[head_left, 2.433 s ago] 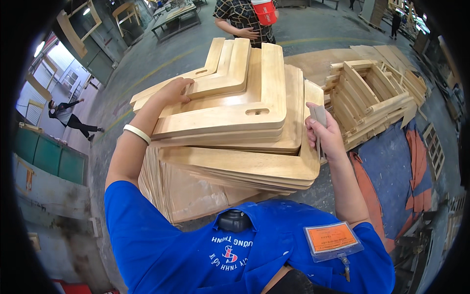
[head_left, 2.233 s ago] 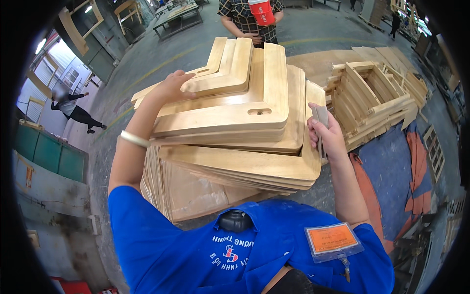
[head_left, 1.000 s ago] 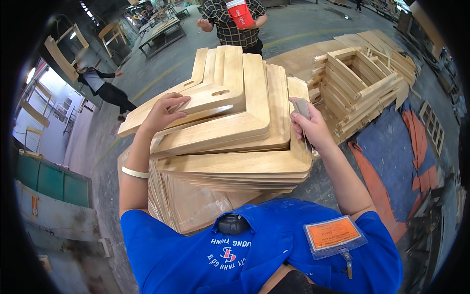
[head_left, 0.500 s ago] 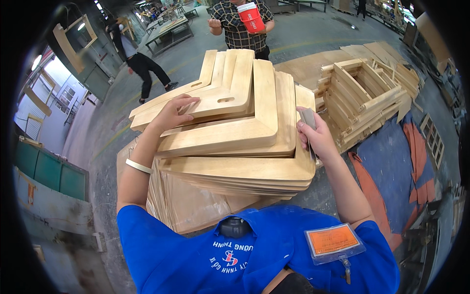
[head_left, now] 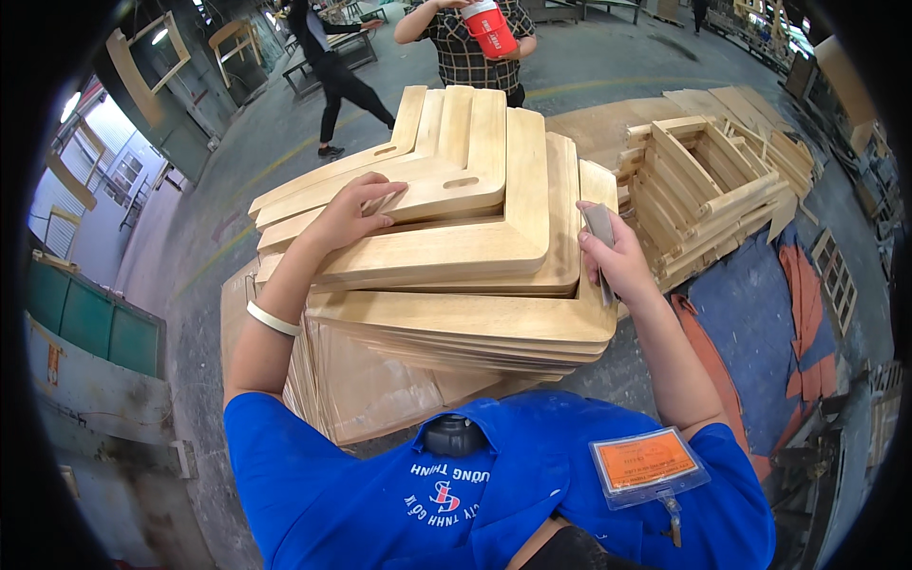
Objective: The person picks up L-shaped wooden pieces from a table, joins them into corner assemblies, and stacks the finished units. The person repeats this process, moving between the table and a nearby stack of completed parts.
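A stack of L-shaped pale wooden frame pieces (head_left: 418,258) stands in front of me, with rounded corners and mitred joints. On the upper left, my left hand (head_left: 353,217) grips the edge of a top frame piece (head_left: 454,196) with a slot near its corner, fingers above and thumb lower down. My right hand (head_left: 617,255) is closed around a folded grey sheet (head_left: 599,226) that looks like sandpaper, beside the stack's right edge. Below the shifted upper pieces, more frame pieces (head_left: 475,318) lie piled closely.
Flat brown sheets (head_left: 370,385) lie under the stack. Another pile of wooden frames (head_left: 698,190) stands at the right, near a blue and orange floor cover (head_left: 741,323). Beyond the stack, a person (head_left: 475,47) holds a red jug (head_left: 489,30); another person (head_left: 334,71) walks at the far left.
The upper frame pieces have shifted slightly right, and my left hand has moved with them. The right hand stays nearly still. The walking person has moved right; the other person's hand rose to the jug.
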